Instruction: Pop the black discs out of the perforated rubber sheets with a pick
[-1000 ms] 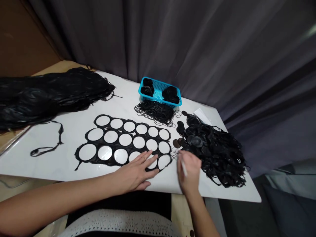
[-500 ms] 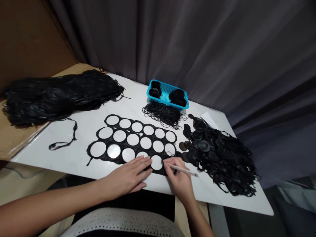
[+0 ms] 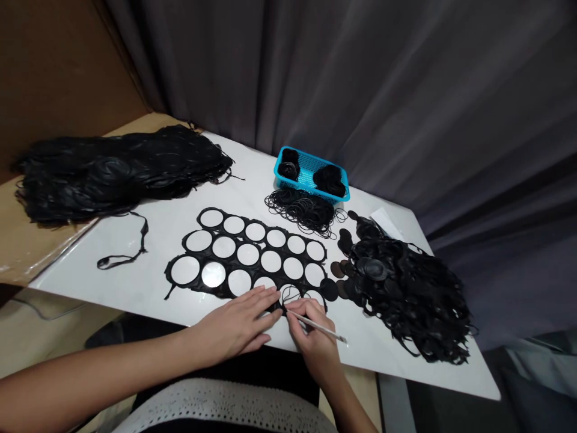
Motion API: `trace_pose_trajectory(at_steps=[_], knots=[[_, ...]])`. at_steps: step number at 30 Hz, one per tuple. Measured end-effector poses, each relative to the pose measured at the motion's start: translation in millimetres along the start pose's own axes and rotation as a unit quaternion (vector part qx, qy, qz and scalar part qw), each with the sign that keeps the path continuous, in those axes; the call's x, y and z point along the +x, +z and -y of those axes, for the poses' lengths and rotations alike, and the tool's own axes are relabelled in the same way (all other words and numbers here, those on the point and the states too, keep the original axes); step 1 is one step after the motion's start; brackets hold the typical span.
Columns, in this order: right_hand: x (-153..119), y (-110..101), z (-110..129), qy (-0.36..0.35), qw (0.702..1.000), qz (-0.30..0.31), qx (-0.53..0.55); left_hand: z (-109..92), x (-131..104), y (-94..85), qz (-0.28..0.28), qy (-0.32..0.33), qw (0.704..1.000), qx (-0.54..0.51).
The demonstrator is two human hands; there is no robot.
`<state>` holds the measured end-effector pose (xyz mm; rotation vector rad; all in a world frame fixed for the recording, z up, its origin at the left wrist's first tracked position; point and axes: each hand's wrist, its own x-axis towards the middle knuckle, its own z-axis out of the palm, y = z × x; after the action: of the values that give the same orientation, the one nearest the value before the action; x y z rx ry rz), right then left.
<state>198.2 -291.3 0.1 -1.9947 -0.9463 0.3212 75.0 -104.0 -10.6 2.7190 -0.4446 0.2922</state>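
A black sheet [image 3: 238,269] with rows of round holes lies flat on the white tabletop [image 3: 243,192], which shows through the holes. My left hand [image 3: 237,322] rests palm down on the sheet's near edge, fingers stretched out and holding nothing. Close to its right, my right hand [image 3: 313,334] pinches a thin pale stick-like tool [image 3: 318,326], its tip at the sheet's near row. A thin black ring [image 3: 291,293] lies loosely over a hole beside that tip. Part of the near row is hidden under both hands.
Behind the sheet stands a blue basket [image 3: 311,171] with black bundles, with a pile of thin black rings [image 3: 302,209] before it. A tangled black heap [image 3: 410,288] with loose discs lies right, a thick black stack [image 3: 117,171] left. A grey curtain [image 3: 360,78] hangs behind.
My right hand has moved left with the tool, nearer my left hand. A loose ring now shows over the near-row hole. The whole view has shifted slightly.
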Motion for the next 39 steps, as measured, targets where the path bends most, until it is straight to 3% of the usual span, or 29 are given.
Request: trace_pose_trajectory(at_steps=[8,16,19,23,25,27,30,34,39], knots=[[1,1,-2,-0.032,0.999,-0.018,-0.036,0,0,-0.4,-0.026,0.000,0.999,-0.024],[-3,7,-7,-0.178,0.966,0.010,-0.186,5,-2,2.3,0.014,-0.029,0.999,-0.010],[21,-14,-21,-0.171,0.958,0.000,-0.230,6,-4,3.2,0.014,-0.029,0.999,-0.011],[69,-62,-48,-0.082,0.941,-0.148,-0.292,3,-8,1.9,0.006,-0.036,0.999,-0.010],[86,-77,-55,-0.045,0.941,-0.182,-0.281,1,-9,-0.6,0.002,-0.040,0.999,-0.006],[93,-78,-52,-0.018,0.963,-0.156,-0.221,1,-6,-4.1,0.000,-0.045,0.999,-0.001],[91,-59,-35,0.017,0.993,-0.063,-0.097,8,7,-8.8,-0.007,-0.059,0.998,0.008],[79,-26,-17,0.029,0.999,0.035,-0.010,26,26,-9.1,0.007,-0.061,0.997,0.039],[70,-12,-20,0.028,0.998,0.059,0.019,35,30,-5.5,0.031,-0.054,0.996,0.061]])
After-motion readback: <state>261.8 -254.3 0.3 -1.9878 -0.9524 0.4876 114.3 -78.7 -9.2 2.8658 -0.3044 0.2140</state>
